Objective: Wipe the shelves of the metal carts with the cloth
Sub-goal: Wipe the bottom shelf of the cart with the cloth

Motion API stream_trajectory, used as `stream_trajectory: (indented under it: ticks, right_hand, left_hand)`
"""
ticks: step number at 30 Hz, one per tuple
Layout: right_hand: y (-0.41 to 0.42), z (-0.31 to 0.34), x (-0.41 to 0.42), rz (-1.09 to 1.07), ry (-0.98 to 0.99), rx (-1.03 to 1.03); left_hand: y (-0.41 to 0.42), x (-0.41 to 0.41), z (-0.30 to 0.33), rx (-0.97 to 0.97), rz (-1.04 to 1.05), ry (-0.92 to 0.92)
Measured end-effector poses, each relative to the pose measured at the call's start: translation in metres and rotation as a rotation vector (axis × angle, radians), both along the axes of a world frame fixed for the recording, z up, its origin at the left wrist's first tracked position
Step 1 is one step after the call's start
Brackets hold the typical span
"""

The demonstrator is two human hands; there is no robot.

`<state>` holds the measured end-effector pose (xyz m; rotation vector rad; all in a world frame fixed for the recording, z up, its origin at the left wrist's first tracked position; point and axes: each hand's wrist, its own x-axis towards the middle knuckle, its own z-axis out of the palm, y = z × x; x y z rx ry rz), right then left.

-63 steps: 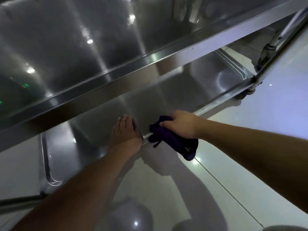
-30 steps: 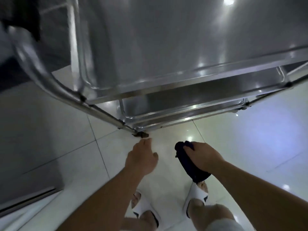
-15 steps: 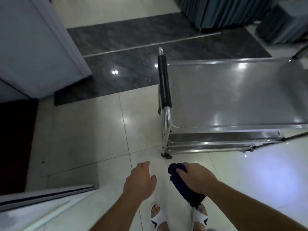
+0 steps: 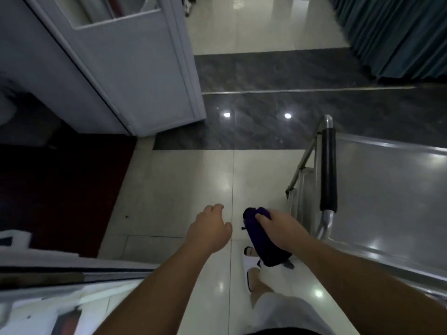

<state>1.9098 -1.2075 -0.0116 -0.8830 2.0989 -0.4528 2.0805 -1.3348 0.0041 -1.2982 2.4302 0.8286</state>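
A dark purple cloth, bunched into a roll, hangs from my right hand, whose fingers curl over its top. My left hand hovers beside it with loosely curled fingers and holds nothing. The metal cart stands at the right, its steel top shelf bare and shiny. Its push handle with a black grip is just right of my right hand. The lower shelves are hidden under the top shelf.
A pale open door stands at the upper left, with a dark red mat below it. Teal curtains hang at the upper right. A white frame or board lies at the lower left. My sandalled foot is on the tiled floor.
I have risen from crouching at the cart's lower shelf to standing. Both hands came away from the cart, and the view swung left so the cart sits at the right edge.
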Motion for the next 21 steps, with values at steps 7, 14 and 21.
stream_trajectory:
  ticks: [7, 14, 21]
  right_hand:
    - [-0.129, 0.013, -0.070, 0.026, -0.045, -0.048]
    - [-0.240, 0.037, -0.127, -0.005, -0.006, -0.057]
    - [-0.344, 0.044, -0.197, -0.180, 0.095, -0.084]
  left_hand:
    - [-0.113, -0.055, 0.028, -0.035, 0.092, -0.019]
    - [-0.228, -0.097, 0.042, -0.039, 0.154, -0.005]
    - [-0.369, -0.168, 0.046, -0.003, 0.002, 0.102]
